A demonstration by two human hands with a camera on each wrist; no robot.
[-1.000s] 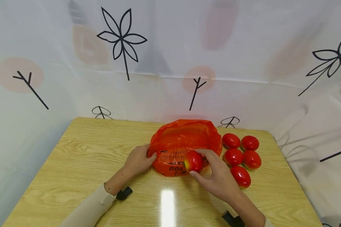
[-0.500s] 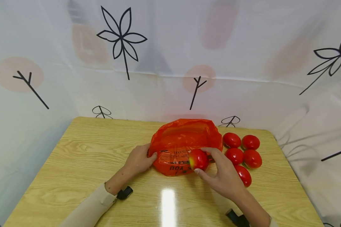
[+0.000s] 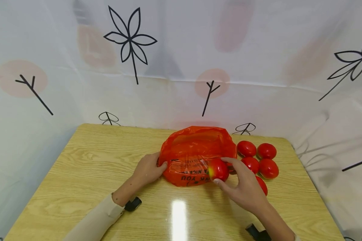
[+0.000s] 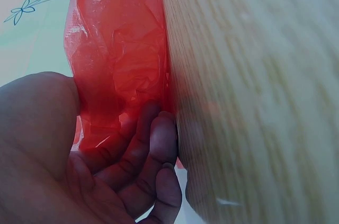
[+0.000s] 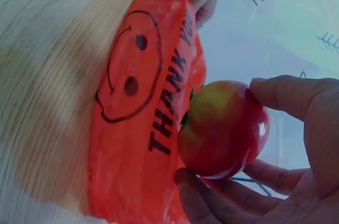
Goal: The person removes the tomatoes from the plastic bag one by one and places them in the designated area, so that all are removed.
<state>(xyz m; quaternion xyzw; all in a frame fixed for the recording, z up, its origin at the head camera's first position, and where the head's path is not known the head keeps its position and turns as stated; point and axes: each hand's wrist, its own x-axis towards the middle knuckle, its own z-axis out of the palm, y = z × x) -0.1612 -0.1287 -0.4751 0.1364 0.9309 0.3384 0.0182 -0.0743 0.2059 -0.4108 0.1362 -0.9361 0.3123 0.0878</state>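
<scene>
An orange-red plastic bag (image 3: 178,172) with black print stands on the table, its mouth spread open and facing up. My left hand (image 3: 147,169) grips its left side; in the left wrist view the fingers (image 4: 163,136) are curled against the thin plastic. My right hand (image 3: 244,187) holds a glossy red tomato (image 3: 219,170) between thumb and fingers, in front of the bag's right side. The right wrist view shows that tomato (image 5: 225,134) with a yellow-green end and green leafy bits turned toward the bag. Whether anything lies in the bag, I cannot tell.
Several more red tomatoes (image 3: 268,168) sit grouped on the wooden table (image 3: 108,150), right of the bag; my right hand partly covers the nearest one. A white cloth (image 3: 175,100) with plant drawings hangs behind and at both sides.
My right hand has moved a little to the right with the tomato, uncovering more of the bag's print. The left hand has kept its hold on the bag.
</scene>
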